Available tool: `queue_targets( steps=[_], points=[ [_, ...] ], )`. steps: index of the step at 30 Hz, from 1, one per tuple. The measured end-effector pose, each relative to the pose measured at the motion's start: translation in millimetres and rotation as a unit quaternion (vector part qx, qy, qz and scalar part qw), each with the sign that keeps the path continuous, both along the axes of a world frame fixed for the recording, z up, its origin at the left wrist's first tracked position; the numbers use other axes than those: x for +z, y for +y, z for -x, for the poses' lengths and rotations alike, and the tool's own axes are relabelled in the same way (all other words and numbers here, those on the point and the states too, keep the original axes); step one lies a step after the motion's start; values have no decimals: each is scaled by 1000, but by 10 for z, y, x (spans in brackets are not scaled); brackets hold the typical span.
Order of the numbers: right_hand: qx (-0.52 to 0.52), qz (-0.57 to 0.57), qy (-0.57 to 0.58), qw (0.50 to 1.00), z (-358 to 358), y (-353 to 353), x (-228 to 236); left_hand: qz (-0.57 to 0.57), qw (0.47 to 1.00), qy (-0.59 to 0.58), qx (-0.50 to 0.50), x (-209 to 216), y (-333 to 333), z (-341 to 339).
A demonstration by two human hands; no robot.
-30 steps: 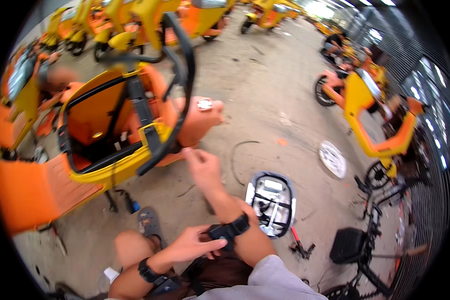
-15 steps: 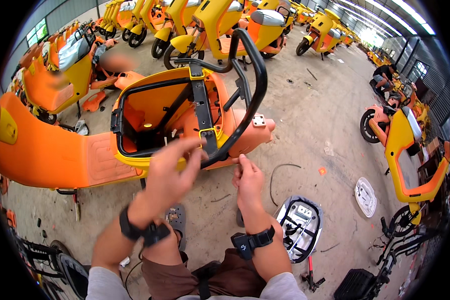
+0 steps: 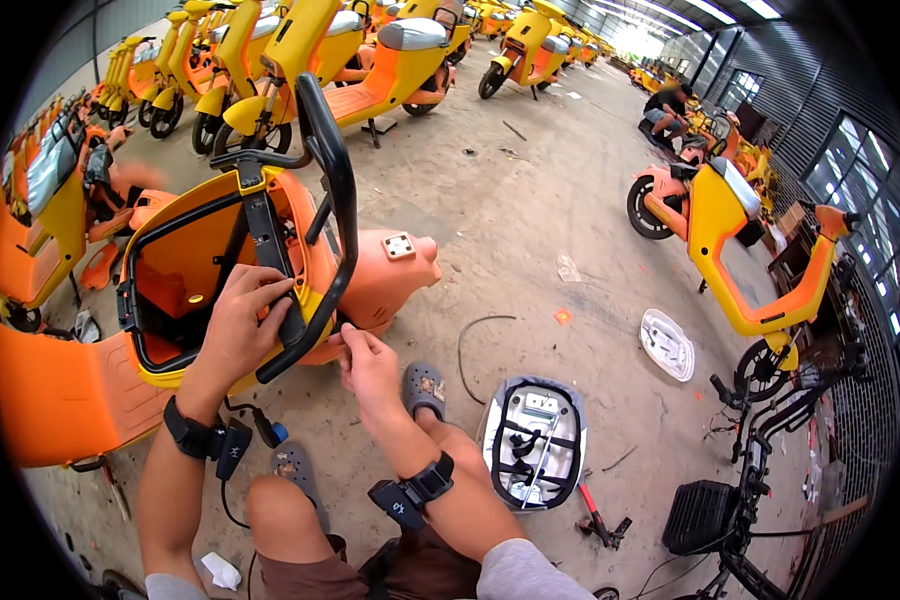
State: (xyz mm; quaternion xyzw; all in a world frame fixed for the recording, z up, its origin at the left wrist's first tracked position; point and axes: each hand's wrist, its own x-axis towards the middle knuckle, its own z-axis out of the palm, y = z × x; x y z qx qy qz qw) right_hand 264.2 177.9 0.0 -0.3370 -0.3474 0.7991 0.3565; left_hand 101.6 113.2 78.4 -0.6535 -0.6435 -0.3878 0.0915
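Note:
An orange and yellow electric scooter [image 3: 80,395] stands at my left with its seat off, its storage well uncovered. A black metal bar [image 3: 353,190] loops up over its tail. My left hand [image 3: 238,322] is at the well's near rear corner, fingers closed together against the black mounting plate [image 3: 262,232] beside the yellow trim; what they hold is hidden. Just right of the bar's lower end, my right hand [image 3: 368,368] pinches at the lower edge of the orange tail panel [image 3: 375,285]. Whatever is between those fingertips is too small to make out.
On the concrete floor lie an upturned seat [image 3: 533,384], a red-handled tool [image 3: 595,510], a white plastic cover [image 3: 667,345] and a black hose [image 3: 462,345]. Another scooter [image 3: 735,240] and a bare black frame [image 3: 745,490] stand at the right. A person [image 3: 667,112] crouches farther back.
The view has swung right, so the scooter sits farther left. My left hand's spread fingers have closed at the plate's corner. My right hand has come up to the tail panel's edge.

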Motion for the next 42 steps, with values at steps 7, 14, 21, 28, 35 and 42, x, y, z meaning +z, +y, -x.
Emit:
queue_targets(
  steps=[7, 14, 21, 28, 35, 42],
  points=[
    [1, -1, 1, 1000, 26, -16, -41, -59, 998, 17, 27, -81, 13, 1],
    [-5, -6, -6, 1000, 69, -13, -51, -44, 991, -80, 100, -151, 25, -101],
    [1, 4, -8, 1000, 80, -48, -53, -94, 984, -113, 99, -211, 29, -213],
    [-1, 5, -10, 1000, 74, -92, -30, -81, 985, -132, 74, -246, 24, -127],
    [-8, -7, -34, 999, 156, -173, -112, -93, 976, -155, 122, -328, 44, -125],
    [12, 18, -31, 999, 185, -257, 60, -114, 978, -116, 132, -281, 26, -177]
  ],
)
